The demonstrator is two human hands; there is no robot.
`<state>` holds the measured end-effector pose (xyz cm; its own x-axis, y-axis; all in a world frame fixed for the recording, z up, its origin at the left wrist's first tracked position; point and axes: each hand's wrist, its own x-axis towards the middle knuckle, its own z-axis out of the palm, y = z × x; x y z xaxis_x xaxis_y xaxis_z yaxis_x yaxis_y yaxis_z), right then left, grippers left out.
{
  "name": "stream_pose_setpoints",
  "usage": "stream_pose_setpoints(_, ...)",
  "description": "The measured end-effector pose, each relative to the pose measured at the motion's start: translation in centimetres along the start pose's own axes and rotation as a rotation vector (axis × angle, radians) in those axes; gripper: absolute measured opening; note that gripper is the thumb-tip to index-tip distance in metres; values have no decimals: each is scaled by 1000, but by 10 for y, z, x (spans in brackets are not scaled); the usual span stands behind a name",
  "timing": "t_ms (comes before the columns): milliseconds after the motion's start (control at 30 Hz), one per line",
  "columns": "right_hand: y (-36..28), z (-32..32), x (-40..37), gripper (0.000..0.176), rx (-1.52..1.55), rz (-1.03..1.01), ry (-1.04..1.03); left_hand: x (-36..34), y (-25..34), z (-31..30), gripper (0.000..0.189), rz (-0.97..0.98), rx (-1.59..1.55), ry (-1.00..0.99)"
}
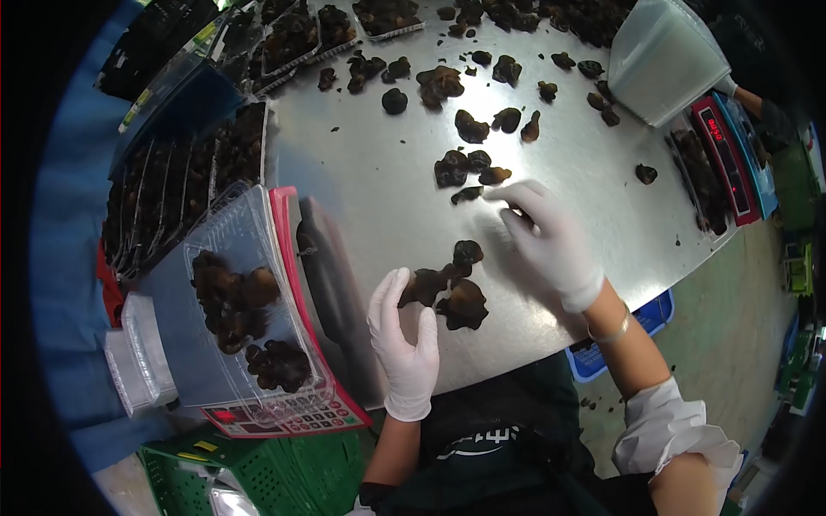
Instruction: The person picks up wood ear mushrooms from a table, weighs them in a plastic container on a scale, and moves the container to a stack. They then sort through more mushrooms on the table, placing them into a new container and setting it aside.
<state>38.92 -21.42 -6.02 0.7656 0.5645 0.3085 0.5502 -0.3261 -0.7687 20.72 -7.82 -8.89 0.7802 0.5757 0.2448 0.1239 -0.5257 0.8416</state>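
Dark wood ear mushrooms lie scattered over the steel table. My left hand (pixel 404 353), in a white glove, curls its fingers and thumb around the edge of a wood ear mushroom (pixel 423 287) near the table's front. Touching that piece are a smaller mushroom (pixel 467 252) and a broad brownish one (pixel 463 305). My gloved right hand (pixel 551 243) reaches over the table, index finger stretched toward a small dark piece (pixel 467 195) and thumb apart from it. No mushroom shows between those fingers. Just beyond lies a small cluster of mushrooms (pixel 451 169).
At left, a red-framed scale (pixel 323 404) carries a clear tray of mushrooms (pixel 231 301). Filled trays (pixel 185 176) stand behind it. A white plastic tub (pixel 667 64) and another scale (pixel 730 159) occupy the right side, where another person's hand (pixel 730 86) shows.
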Motion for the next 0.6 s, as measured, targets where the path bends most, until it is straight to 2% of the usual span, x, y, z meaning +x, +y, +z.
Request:
stream_pose_setpoints(67, 1, 7, 19, 22, -44, -77, 22, 0, 1, 0, 53, 7, -11, 1)
stream_pose_setpoints(133, 24, 22, 31, 16, -361, -252, -139, 1, 4, 0, 53, -1, 12, 3)
stream_pose_setpoints(167, 30, 23, 31, 10, -376, -233, -143, 0, 4, -1, 53, 3, 12, 7)
stream_pose_setpoints(267, 33, 14, 28, 7, -352, -171, -125, 0, 4, 0, 55, -27, 7, 18)
stream_pose_setpoints(333, 28, 0, 19, 7, -306, -188, -140, 1, 6, -2, 55, -27, -5, 7)
stream_pose_setpoints(400, 23, -22, 11, 7, -19, 73, -30, 2, 4, -2, 54, -11, 8, 5)
stream_pose_setpoints(467, 46, -43, 13, 8, 70, 79, 61, 1, 5, -2, 54, -7, 21, 3)
stream_pose_setpoints(500, 52, -52, 16, 5, 248, 171, 34, 1, 5, -2, 54, -10, 22, -2)
stream_pose_setpoints(600, 61, -43, 33, 6, 383, 169, 104, 2, 5, 0, 53, 1, 34, -12)
